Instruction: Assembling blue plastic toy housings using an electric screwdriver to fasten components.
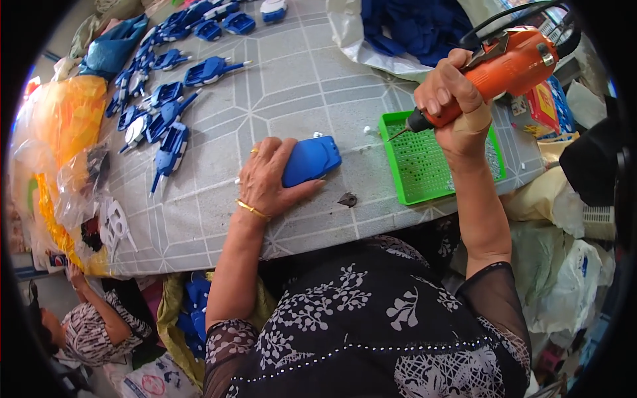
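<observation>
My left hand is closed round a blue plastic housing that rests on the grey patterned tabletop. Its thumb lies along the near edge and the fingers bend over the left end. Raised at the right, my right hand grips an orange electric screwdriver with a black chuck and a thin bit. The bit points down and left, over the corner of a green perforated tray that holds small metal screws. A small dark pointed piece lies on the table between the housing and the tray.
Several blue and white assembled units spread across the left and far table. A white sack of blue parts stands at the far right. Orange and clear plastic bags crowd the left edge. Another person sits at lower left.
</observation>
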Demonstrator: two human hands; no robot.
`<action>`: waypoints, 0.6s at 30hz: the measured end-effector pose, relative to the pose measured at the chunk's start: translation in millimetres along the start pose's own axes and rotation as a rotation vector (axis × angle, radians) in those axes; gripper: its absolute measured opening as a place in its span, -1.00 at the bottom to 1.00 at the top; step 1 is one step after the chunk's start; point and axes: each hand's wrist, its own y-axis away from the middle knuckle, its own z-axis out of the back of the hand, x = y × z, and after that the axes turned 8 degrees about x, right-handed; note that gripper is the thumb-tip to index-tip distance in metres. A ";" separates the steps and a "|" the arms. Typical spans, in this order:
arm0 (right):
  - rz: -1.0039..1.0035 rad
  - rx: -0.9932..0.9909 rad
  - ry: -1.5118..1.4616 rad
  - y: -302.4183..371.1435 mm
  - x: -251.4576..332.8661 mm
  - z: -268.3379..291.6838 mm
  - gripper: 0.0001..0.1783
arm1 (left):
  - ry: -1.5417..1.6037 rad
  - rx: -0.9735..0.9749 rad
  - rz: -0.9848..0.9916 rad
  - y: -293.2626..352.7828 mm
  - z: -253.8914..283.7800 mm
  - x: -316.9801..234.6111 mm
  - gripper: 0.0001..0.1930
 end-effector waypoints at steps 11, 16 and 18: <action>-0.119 0.149 0.028 -4.9 -41.2 -60.1 -0.77 | 0.005 0.053 0.059 0.7 5.2 -4.6 -0.27; -0.086 0.135 0.037 -6.7 -53.5 -59.8 -0.79 | 0.020 0.025 0.058 1.5 4.1 -2.3 -0.29; -0.065 0.132 0.065 -6.5 -52.5 -60.1 -0.79 | 0.019 0.022 0.036 -0.1 6.0 -2.5 -0.29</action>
